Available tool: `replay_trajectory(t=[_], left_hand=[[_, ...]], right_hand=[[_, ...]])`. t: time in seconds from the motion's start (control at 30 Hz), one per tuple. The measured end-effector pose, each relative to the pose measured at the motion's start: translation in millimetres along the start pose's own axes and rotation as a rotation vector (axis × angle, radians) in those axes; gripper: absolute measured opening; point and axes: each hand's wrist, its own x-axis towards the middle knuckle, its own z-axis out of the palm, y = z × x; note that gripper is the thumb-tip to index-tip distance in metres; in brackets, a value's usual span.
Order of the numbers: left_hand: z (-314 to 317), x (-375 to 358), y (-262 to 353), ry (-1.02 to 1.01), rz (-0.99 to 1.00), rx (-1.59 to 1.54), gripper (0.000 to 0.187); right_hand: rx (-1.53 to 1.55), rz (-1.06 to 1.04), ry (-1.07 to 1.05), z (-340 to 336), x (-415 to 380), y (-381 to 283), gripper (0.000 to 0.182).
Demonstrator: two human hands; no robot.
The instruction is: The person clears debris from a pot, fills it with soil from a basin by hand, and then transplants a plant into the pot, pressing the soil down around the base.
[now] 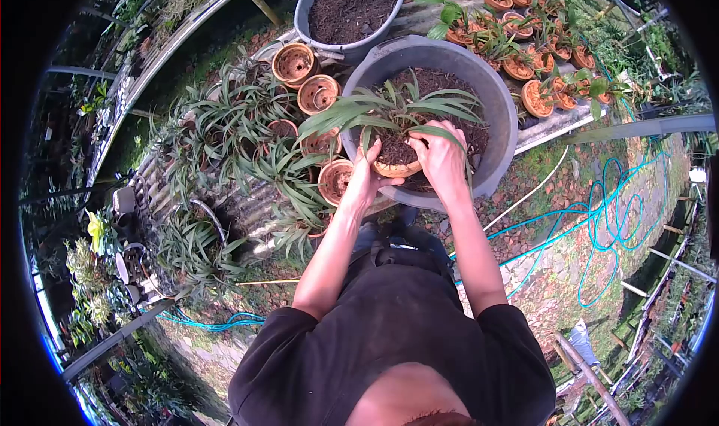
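A terracotta pot [397, 170] holds dark soil and a plant with long, narrow green leaves [374, 110]. It is held over the near rim of a large grey tub [503, 145] containing dark soil [473, 138]. My left hand [365, 177] grips the pot's left side, thumb up at the rim and fingers beneath. My right hand [442, 160] is at the pot's right, its thumb and fingers closed together by the soil at the plant's base. A leaf crosses over those fingers, and whatever is between them is hidden.
Empty clay pots [318, 94] stand left of the tub, beside many leafy potted plants [247, 119]. Another tub of soil [352, 10] sits behind. Small potted plants [538, 96] line the right side. A blue hose [599, 209] lies coiled on the ground.
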Motion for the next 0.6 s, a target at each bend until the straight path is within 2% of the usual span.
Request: replay_trajectory(t=[0.1,0.2,0.3,0.4,0.43,0.53,0.6], left_hand=[[-1,-5,1,0.02,-0.004,-0.004,0.061],[-6,-7,3,-0.009,-0.006,-0.006,0.062],[-7,-10,8,0.015,-0.023,-0.034,0.061],[-11,-13,13,-0.035,-0.027,-0.047,0.062],[-12,-14,12,-0.043,-0.023,-0.057,0.061],[-12,-13,13,-0.049,-0.006,-0.061,0.06],[-11,-16,15,-0.022,0.007,-0.03,0.06]], right_hand=[[0.021,0.073,-0.047,-2,-2,0,0.023],[0.134,0.016,-0.121,-1,-8,2,0.029],[0.081,-0.031,-0.062,-12,-14,-7,0.035],[0.032,-0.154,-0.058,-15,-20,-20,0.037],[-0.069,-0.177,-0.106,-6,-26,-16,0.038],[-0.017,-0.102,-0.101,0,-32,-20,0.04],[-0.046,-0.139,-0.062,0,-32,-27,0.039]])
